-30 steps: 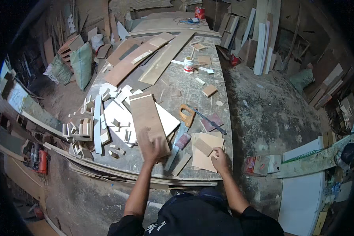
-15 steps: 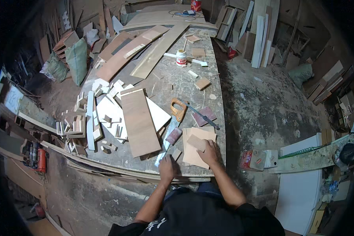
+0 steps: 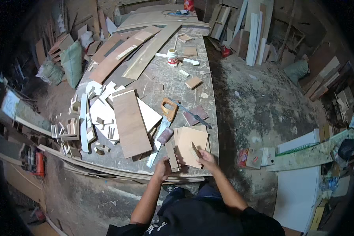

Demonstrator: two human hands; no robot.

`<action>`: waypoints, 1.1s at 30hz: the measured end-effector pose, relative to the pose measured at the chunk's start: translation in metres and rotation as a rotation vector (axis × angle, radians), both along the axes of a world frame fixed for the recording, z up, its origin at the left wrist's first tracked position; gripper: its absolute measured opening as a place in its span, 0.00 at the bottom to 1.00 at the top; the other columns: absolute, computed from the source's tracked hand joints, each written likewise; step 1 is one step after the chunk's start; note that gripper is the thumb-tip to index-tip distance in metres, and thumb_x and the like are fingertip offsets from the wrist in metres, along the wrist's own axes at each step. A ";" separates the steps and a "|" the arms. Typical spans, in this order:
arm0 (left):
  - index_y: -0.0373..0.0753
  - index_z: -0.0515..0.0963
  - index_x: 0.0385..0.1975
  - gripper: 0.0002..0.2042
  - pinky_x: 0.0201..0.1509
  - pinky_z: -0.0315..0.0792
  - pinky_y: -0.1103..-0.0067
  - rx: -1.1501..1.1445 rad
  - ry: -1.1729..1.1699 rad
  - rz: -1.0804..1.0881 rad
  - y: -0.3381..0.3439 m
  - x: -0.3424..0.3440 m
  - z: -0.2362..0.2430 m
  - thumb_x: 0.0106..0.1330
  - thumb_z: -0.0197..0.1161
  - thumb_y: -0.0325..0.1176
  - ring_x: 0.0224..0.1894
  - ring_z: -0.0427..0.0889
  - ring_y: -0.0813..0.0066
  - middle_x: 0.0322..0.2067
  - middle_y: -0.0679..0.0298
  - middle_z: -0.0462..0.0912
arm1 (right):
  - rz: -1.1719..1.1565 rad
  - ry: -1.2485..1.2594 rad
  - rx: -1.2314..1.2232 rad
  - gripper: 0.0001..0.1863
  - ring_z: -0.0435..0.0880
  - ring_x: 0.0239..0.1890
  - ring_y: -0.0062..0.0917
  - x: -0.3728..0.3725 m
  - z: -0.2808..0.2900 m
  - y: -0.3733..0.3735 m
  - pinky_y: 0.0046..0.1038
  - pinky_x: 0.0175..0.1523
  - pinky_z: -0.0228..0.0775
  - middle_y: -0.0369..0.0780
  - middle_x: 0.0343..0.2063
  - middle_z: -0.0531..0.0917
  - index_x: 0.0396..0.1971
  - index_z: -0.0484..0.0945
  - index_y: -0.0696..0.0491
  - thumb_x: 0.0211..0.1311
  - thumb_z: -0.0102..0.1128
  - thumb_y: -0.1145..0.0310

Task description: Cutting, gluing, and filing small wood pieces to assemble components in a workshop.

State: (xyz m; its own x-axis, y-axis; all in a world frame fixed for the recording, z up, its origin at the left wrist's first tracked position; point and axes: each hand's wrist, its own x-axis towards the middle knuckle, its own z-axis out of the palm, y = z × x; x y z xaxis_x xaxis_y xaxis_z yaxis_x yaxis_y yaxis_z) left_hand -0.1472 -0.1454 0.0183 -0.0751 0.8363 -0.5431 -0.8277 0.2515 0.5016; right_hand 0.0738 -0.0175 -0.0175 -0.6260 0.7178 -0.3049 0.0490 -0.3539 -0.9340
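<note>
My left hand (image 3: 162,169) is closed on a narrow wooden strip (image 3: 171,156) at the bench's near edge. In my right hand (image 3: 207,161) a small thin wood piece (image 3: 195,150) stands tilted on edge. Beneath it lie flat light-brown sheets (image 3: 192,137), stacked unevenly. Just beyond my left hand rests a reddish-brown block (image 3: 165,135), against the blade of a handsaw (image 3: 169,109) with a wooden grip. A long dark bar (image 3: 190,114) lies across a maroon sheet (image 3: 199,111) past the stack. To the left, a brown wooden board (image 3: 131,124) overlaps white sheets.
Small wood offcuts and frames (image 3: 70,129) crowd the bench's left side. A white glue jar (image 3: 172,57) with a stick in it stands farther back, near long planks (image 3: 153,49). Boards lean on the right wall (image 3: 255,35). A red compressor-like machine (image 3: 39,163) sits at left.
The right hand has lifted the small wood piece off the sheets and turned it on edge. My left hand has raised the narrow strip from the bench. The view has shifted slightly.
</note>
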 end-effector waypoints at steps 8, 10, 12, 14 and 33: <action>0.36 0.73 0.50 0.14 0.43 0.76 0.73 0.056 0.291 0.001 0.025 0.060 0.002 0.66 0.54 0.29 0.40 0.77 0.74 0.39 0.65 0.77 | 0.128 0.105 -0.172 0.17 0.79 0.34 0.17 -0.005 0.019 0.009 0.24 0.34 0.76 0.36 0.37 0.79 0.46 0.71 0.56 0.61 0.61 0.65; 0.38 0.72 0.52 0.16 0.41 0.75 0.78 0.067 0.349 -0.032 0.034 0.074 0.013 0.65 0.59 0.30 0.39 0.75 0.80 0.38 0.69 0.77 | 0.188 0.074 -0.093 0.18 0.78 0.34 0.16 0.001 0.020 0.023 0.24 0.31 0.75 0.36 0.35 0.78 0.45 0.71 0.56 0.59 0.64 0.65; 0.38 0.71 0.53 0.17 0.41 0.75 0.79 0.056 0.401 -0.047 0.043 0.087 0.026 0.65 0.59 0.31 0.40 0.76 0.81 0.40 0.69 0.77 | 0.201 0.059 0.107 0.19 0.78 0.34 0.17 0.007 0.021 0.036 0.24 0.29 0.74 0.36 0.35 0.78 0.44 0.71 0.56 0.57 0.66 0.64; 0.38 0.70 0.53 0.18 0.41 0.75 0.80 0.060 0.416 -0.036 0.053 0.101 0.036 0.65 0.60 0.30 0.40 0.76 0.81 0.41 0.69 0.78 | 0.245 0.005 0.041 0.19 0.79 0.41 0.20 0.019 0.025 0.052 0.25 0.46 0.74 0.38 0.39 0.78 0.47 0.69 0.58 0.58 0.65 0.72; 0.36 0.72 0.50 0.16 0.41 0.77 0.76 0.029 0.537 0.100 0.103 0.176 0.045 0.63 0.62 0.29 0.38 0.80 0.77 0.38 0.64 0.80 | 0.432 0.155 -0.229 0.20 0.77 0.45 0.22 0.089 0.039 0.125 0.26 0.53 0.70 0.38 0.43 0.78 0.50 0.71 0.58 0.59 0.61 0.67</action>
